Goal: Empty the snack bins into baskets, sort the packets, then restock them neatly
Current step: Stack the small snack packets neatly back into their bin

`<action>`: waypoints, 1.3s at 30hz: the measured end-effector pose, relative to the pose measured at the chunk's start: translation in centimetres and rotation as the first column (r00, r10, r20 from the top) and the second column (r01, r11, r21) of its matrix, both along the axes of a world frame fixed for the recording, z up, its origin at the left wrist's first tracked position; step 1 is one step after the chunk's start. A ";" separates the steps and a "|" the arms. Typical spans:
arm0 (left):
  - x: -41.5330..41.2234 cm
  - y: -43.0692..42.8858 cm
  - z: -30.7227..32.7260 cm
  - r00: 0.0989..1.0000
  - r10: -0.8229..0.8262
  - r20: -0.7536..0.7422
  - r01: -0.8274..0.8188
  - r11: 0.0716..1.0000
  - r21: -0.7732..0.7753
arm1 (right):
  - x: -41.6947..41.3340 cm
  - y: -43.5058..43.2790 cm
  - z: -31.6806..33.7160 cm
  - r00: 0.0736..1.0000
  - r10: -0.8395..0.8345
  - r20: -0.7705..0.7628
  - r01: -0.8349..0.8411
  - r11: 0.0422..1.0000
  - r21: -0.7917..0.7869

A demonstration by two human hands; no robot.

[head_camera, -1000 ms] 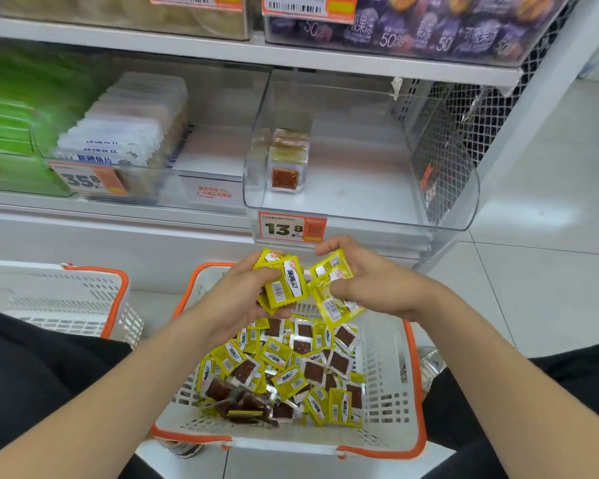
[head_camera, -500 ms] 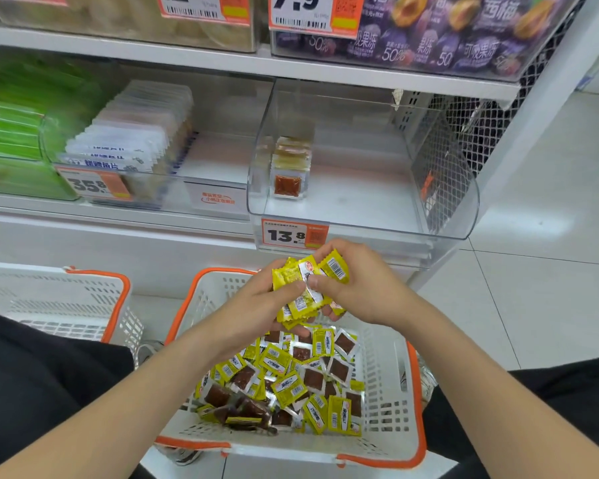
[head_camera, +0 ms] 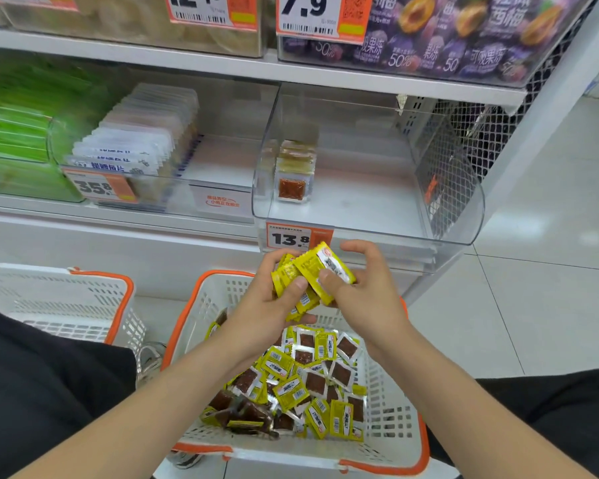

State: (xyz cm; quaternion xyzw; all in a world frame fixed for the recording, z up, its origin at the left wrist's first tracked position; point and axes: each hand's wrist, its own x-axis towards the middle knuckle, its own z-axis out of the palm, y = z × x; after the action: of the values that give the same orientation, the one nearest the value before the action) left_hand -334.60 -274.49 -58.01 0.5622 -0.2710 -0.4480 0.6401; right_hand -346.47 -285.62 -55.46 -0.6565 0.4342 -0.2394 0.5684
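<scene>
My left hand point(head_camera: 267, 307) grips a stack of yellow snack packets point(head_camera: 306, 276) above the white basket with orange rim point(head_camera: 391, 426). My right hand point(head_camera: 363, 292) pinches the same stack from the right side, thumb on its face. Many more yellow and brown packets point(head_camera: 301, 385) lie loose in the basket below. On the shelf, the clear bin point(head_camera: 377, 202) with the 13.8 price tag point(head_camera: 291, 238) holds one short row of packets point(head_camera: 293, 174) standing at its left wall.
A second white basket point(head_camera: 59, 299) sits on the floor to the left. A neighbouring bin holds white packets point(head_camera: 135, 140), and green packets point(head_camera: 11, 133) fill the far left. Wire mesh point(head_camera: 481, 133) closes the shelf's right end. Tiled floor lies to the right.
My hands have brought their two separate handfuls together into one stack and raised it slightly toward the bin. The view has tilted up a little.
</scene>
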 end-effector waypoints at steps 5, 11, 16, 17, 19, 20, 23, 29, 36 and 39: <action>0.3 0.0 0.4 0.998 0.015 -0.068 -0.015 1.000 0.002 | 0.2 0.7 -0.7 0.999 0.050 0.012 -0.052 0.976 0.209; 2.1 -0.1 0.8 0.987 -0.142 0.082 0.137 0.988 0.066 | -0.3 -0.9 0.0 0.982 0.166 0.088 -0.187 0.912 0.364; 1.9 -0.1 1.0 0.961 -0.008 0.276 -0.011 0.998 0.067 | -0.7 -1.2 0.4 0.951 0.263 0.160 -0.306 0.866 0.395; 1.8 -0.1 1.1 0.954 0.035 0.298 -0.058 0.996 0.069 | -0.7 -1.0 0.4 0.949 0.258 0.183 -0.312 0.856 0.412; 1.7 -0.2 1.0 0.945 0.087 0.315 -0.118 0.990 0.081 | -0.7 -0.7 0.2 0.948 0.257 0.187 -0.314 0.848 0.427; 1.8 -0.2 1.0 0.949 0.097 0.299 -0.130 0.987 0.094 | -0.7 -0.8 0.2 0.949 0.262 0.176 -0.314 0.848 0.427; 2.5 0.1 1.5 0.978 -0.004 0.207 -0.025 0.990 0.136 | -0.8 -1.4 0.3 0.957 0.262 0.123 -0.289 0.859 0.423; 2.4 -0.1 1.1 0.977 -0.084 0.198 0.054 0.987 0.151 | -1.0 -2.2 0.6 0.959 0.281 -0.031 -0.255 0.906 0.338; 2.2 0.4 1.7 0.939 -0.076 0.337 0.008 0.980 0.200 | -1.9 -3.3 0.8 0.848 0.337 -0.409 -0.441 0.877 -0.192; 2.5 0.3 2.1 0.927 -0.116 0.357 0.058 0.984 0.170 | -1.9 -3.2 1.2 0.765 0.439 -0.472 -0.603 0.746 -0.284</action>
State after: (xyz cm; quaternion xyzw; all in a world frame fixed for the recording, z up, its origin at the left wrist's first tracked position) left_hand -332.14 -274.19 -55.92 0.6714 -0.3740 -0.3836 0.5121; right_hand -348.37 -288.83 -54.29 -0.8918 0.2674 -0.0247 0.3640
